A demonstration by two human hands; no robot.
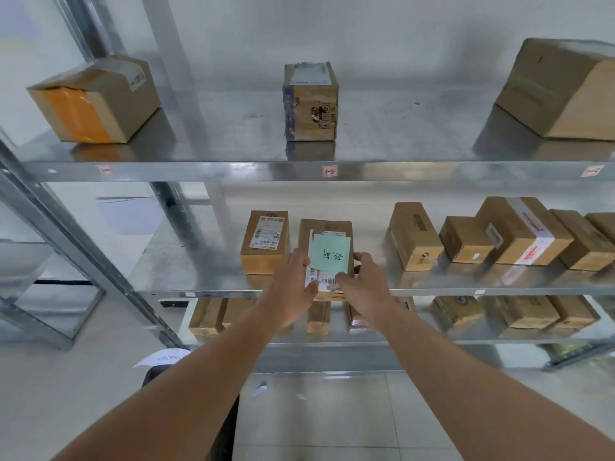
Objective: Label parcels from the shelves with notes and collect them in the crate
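Both arms outstretched: left hand and right hand grip one parcel (one green note on top). Top shelf: three boxes.

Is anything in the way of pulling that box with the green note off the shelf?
Nothing visible blocks it. Both the left hand and right hand already grip the noted parcel at the shelf's front edge. A neighbouring parcel sits close on its left, not in front. The crate is out of view.

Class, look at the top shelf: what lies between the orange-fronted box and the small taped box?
Only bare metal shelf between orange-fronted cardboard box and small taped cardboard box, head view.
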